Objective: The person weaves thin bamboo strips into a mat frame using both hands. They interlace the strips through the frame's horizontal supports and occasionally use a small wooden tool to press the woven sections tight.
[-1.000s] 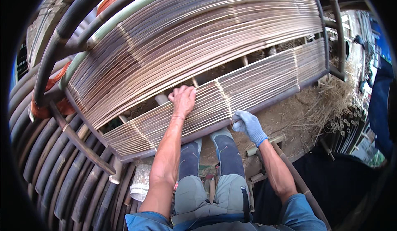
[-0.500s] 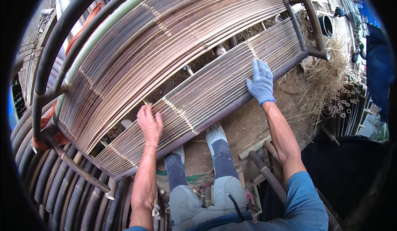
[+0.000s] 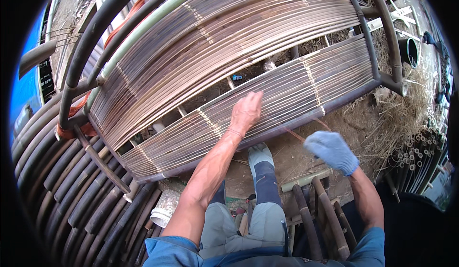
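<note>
A bamboo bench with a slatted seat (image 3: 267, 95) lies across the view, its slats crossed by pale bindings. My bare left hand (image 3: 247, 110) is closed over the middle of the front slat panel; what its fingers hold is hidden. My right hand (image 3: 330, 151), in a grey-blue knitted glove, is closed just off the near rail (image 3: 306, 115). A thin reddish-brown strip (image 3: 296, 135) runs from the glove toward the rail, and a faint line continues over the slats toward my left hand. Another short reddish piece (image 3: 322, 123) shows below the rail.
Dark bent bamboo poles (image 3: 71, 195) are stacked at the left, near a white bucket (image 3: 165, 208). A low bamboo stool (image 3: 311, 181) stands by my right leg. Straw (image 3: 397, 104) and bundled bamboo tubes (image 3: 416, 152) lie at the right.
My left hand has moved right along the front slats and closed. My gloved hand has left the slats, moving down and right past the rail, and now pulls at a reddish strip.
</note>
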